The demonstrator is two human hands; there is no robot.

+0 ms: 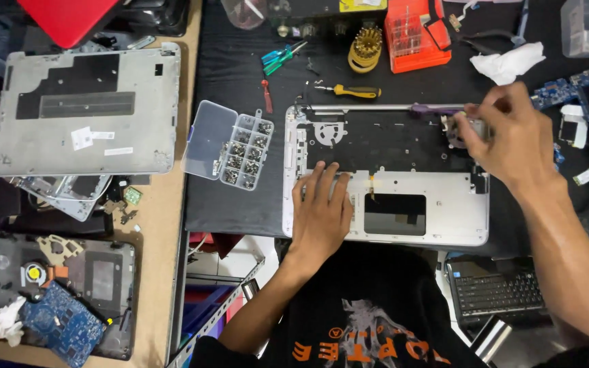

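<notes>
While the left hand (pixel 322 208) lies flat with fingers spread on the near left part of the silver laptop shell (pixel 417 218) on the black mat (pixel 240 197), the right hand (pixel 512 140) pinches a small metal part (pixel 475 127) at its far right corner, beside a purple screwdriver (pixel 434 108).

Under the left grip (pixel 322 204) the laptop palmrest shell (pixel 444 218) looks like brushed silver metal, matt, with a dull black inner panel. Left of that grip, the screw box (pixel 230 144) is clear glossy plastic. Beyond the right grip (pixel 512 140) lies crumpled white tissue paper (pixel 509 63). The worktop (pixel 240 197) has a matt black mat beside bare pale wood.
</notes>
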